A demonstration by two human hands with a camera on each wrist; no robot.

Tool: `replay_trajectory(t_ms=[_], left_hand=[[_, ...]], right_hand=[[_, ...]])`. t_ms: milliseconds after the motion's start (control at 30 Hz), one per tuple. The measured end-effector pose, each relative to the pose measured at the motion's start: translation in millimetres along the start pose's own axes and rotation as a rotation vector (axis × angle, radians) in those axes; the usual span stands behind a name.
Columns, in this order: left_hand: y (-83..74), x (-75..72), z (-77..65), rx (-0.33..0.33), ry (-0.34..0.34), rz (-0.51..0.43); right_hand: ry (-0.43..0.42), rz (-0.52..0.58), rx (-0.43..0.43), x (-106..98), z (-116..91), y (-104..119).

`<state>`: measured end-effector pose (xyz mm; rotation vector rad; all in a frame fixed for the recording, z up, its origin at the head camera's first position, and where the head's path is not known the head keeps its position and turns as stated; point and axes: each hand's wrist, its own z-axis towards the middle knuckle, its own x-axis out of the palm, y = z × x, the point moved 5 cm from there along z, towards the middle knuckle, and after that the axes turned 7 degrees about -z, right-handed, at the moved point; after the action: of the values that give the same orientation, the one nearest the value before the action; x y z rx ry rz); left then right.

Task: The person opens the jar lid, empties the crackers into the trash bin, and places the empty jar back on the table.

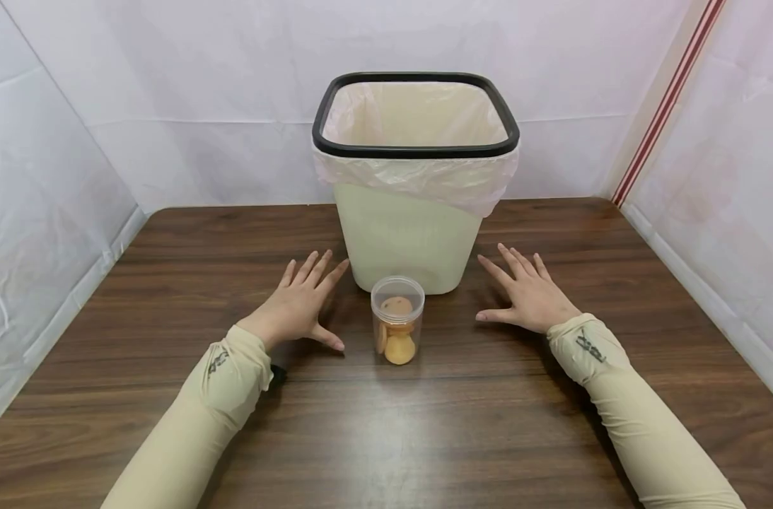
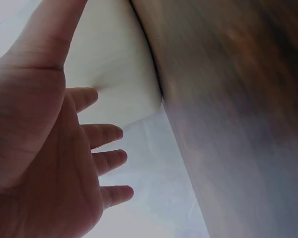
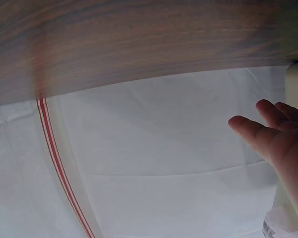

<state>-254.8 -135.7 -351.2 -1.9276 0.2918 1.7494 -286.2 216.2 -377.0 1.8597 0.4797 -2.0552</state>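
In the head view a clear plastic jar [image 1: 397, 318] stands upright between the two hands, holding several round biscuits [image 1: 399, 346]. Just behind it is a pale trash bin [image 1: 407, 240] with a black rim and a thin pinkish liner [image 1: 418, 177] folded over its edge. The left hand [image 1: 300, 300] is left of the jar, palm down with fingers spread, holding nothing. On the other side the right hand [image 1: 526, 293] is spread likewise, apart from jar and bin. The left wrist view shows the left hand's palm [image 2: 49, 144] and extended fingers.
A dark wooden table [image 1: 386, 438] carries everything. White sheeting [image 1: 201, 85] hangs behind and at both sides, with a red stripe [image 1: 669, 102] at the right. A small dark object [image 1: 276, 377] shows beside the left sleeve.
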Motion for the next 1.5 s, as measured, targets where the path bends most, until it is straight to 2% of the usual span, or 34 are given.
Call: replay_trajectory(t_ms=[233,467,733,933,1167,1333,1500], left_hand=[[-0.8,-0.8,-0.5,-0.006,0.034,-0.025],[-0.3,-1.4,-3.4,-0.012,0.050,-0.008],[-3.5,0.1,-7.1,-0.016,0.127,-0.051],[-7.7,2.4,-8.0,0.003,0.146,-0.051],[-15.8,3.1,-8.3,0.046,0.155,-0.031],[-23.3,1.8,-7.7,0.106,0.137,-0.081],[-31.3,0.8,-5.2,0.176,0.103,-0.174]], right_hand=[[0.008,0.003,0.002,0,0,-1],[0.018,0.011,0.003,0,0,-1],[0.014,0.009,0.003,1,1,-1],[0.017,0.009,0.009,1,1,-2],[0.017,0.005,0.009,2,1,-2],[0.023,0.017,0.000,3,0,-1],[0.023,0.058,-0.033,2,-1,2]])
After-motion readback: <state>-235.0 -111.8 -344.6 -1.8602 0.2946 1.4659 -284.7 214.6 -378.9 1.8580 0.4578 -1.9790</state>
